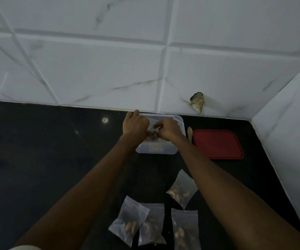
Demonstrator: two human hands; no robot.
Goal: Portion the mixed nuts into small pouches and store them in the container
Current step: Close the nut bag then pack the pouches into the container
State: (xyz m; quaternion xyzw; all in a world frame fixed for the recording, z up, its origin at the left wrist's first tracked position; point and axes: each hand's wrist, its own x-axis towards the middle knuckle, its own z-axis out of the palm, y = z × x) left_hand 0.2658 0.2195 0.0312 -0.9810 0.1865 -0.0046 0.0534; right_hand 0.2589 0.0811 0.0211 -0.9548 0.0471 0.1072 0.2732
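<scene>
A clear plastic container (179, 121) stands on the black counter against the tiled wall. Both my hands are over it. My left hand (136, 126) and my right hand (170, 129) each pinch a small clear pouch of nuts (152, 133) between them, just above or inside the container. Much of the pouch is hidden by my fingers. Several filled pouches lie near me on the counter: one (182, 189) to the right, one (128, 221) at the left, one (151, 225) in the middle and one (185, 230) beside it.
The red lid (217, 144) lies flat to the right of the container. A pale wooden stick or spoon handle (189, 132) lies between them. The white tiled wall runs along the back and right, with a broken hole (198, 102) in it.
</scene>
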